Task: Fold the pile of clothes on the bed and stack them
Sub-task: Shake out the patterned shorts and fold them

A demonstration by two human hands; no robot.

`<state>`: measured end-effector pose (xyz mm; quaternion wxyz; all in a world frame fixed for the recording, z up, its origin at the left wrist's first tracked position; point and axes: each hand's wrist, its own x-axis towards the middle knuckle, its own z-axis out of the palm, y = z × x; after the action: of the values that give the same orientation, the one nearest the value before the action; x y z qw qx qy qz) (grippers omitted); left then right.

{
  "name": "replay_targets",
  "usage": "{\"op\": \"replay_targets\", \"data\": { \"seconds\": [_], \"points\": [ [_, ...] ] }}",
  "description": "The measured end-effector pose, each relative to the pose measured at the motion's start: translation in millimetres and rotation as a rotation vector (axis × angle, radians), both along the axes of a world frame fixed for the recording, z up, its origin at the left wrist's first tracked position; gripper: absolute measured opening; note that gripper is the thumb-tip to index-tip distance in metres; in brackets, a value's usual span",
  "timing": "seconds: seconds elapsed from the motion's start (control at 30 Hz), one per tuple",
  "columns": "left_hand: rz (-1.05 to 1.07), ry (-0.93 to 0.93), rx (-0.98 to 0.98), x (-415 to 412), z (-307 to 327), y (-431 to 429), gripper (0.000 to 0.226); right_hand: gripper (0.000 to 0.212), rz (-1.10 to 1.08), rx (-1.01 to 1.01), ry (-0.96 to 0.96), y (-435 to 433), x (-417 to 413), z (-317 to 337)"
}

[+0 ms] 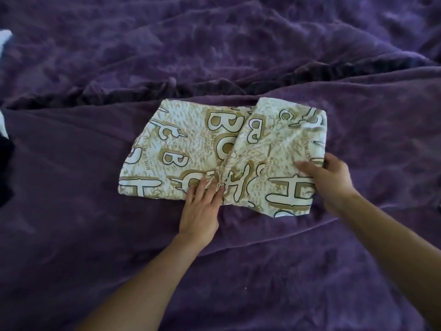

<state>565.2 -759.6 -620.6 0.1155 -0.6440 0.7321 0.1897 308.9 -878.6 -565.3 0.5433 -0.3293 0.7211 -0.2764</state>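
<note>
**Operator:** So, how do I do this fold well?

**Notes:** The printed garment (pixel 191 149) lies flat on the purple blanket (pixel 238 271), mid-bed, just ahead of you. Its right part is turned over the middle, and a slanted crease runs from the far edge to the near edge. My judgement: anchor the near end of that crease with your left fingers. Carry the right edge across low, in one sweep, so the layers beneath do not drag. Line it up with the left edge before you let go, then smooth outward from the crease. The cloth looks thin and limp. It is gathered by your left fingertips, so expect bunching there.

**Operator:** And my hands?

**Notes:** Your left hand (pixel 202 211) lies palm down on the near edge, fingers straight and close together, pressing the cloth to the blanket. Your right hand (pixel 331 180) reaches in from the right. Its thumb lies on top of the cloth and its fingers curl round the right edge, pinching it. Other clothes (pixel 4 163) sit well apart, at the left border of the view.
</note>
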Motion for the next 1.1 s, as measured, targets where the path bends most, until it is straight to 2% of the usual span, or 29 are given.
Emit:
{"op": "replay_targets", "data": {
  "seconds": [0.13,0.23,0.33,0.4,0.47,0.53,0.57,0.6,0.67,0.7,0.73,0.83,0.93,0.97,1.03,1.1],
  "points": [
    [-0.072,0.023,0.025,7.8,4.8,-3.0,0.069,0.036,0.182,-0.135,-0.157,-3.6,54.6,57.8],
    [-0.041,0.141,-0.013,24.4,23.1,1.6,0.056,0.036,0.316,-0.154,-0.101,-13.3,120.3,82.1],
    [0.18,0.322,-0.126,58.2,47.3,22.7,0.043,0.058,0.395,-0.091,-0.048,-27.2,194.8,83.1],
    [0.398,0.369,-0.217,91.0,57.0,45.7,0.041,0.069,0.491,-0.012,0.003,-28.4,243.7,70.4],
    [0.57,0.363,-0.307,122.3,62.3,65.7,0.046,0.066,0.61,0.108,0.03,-21.5,285.7,54.3],
    [0.672,0.322,-0.385,147.9,65.3,75.3,0.046,0.059,0.628,0.219,-0.06,-13.9,310.9,40.9],
    [0.672,0.292,-0.431,156.7,65.4,75.5,0.044,0.051,0.609,0.191,-0.078,-11.2,315.8,35.3],
    [0.627,0.27,-0.476,161.3,64.9,73.4,0.041,0.042,0.609,0.071,-0.019,-9.7,314.9,32.6],
    [0.415,0.276,-0.533,158.5,63.3,62.8,0.043,0.033,0.669,-0.33,0.337,-11.0,297.9,27.4],
    [0.278,0.271,-0.515,152.2,61.7,55.3,0.046,0.034,0.697,-0.509,0.507,-13.0,285.1,23.3],
    [0.16,0.246,-0.47,144.4,59.3,46.8,0.052,0.039,0.731,-0.6,0.646,-16.4,272.7,18.7],
    [0.035,0.2,-0.332,129.3,51.8,17.1,0.061,0.053,0.826,-0.515,0.869,-24.7,246.4,5.4],
    [0.048,0.288,-0.45,147.6,46.6,-7.3,0.031,0.056,0.918,-0.56,0.931,-24.4,237.6,-9.4],
    [0.03,0.291,-0.478,158.6,44.4,-9.6,0.031,0.057,0.978,-0.572,0.954,-22.4,236.6,-15.0],
    [-0.046,0.206,-0.422,177.5,38.4,-3.9,0.029,0.062,1.135,-0.466,0.989,-16.4,235.9,-28.0],
    [-0.152,0.072,-0.283,186.8,34.0,8.2,0.036,0.067,1.284,-0.309,1.017,-10.6,235.4,-39.7]
  ]
}}
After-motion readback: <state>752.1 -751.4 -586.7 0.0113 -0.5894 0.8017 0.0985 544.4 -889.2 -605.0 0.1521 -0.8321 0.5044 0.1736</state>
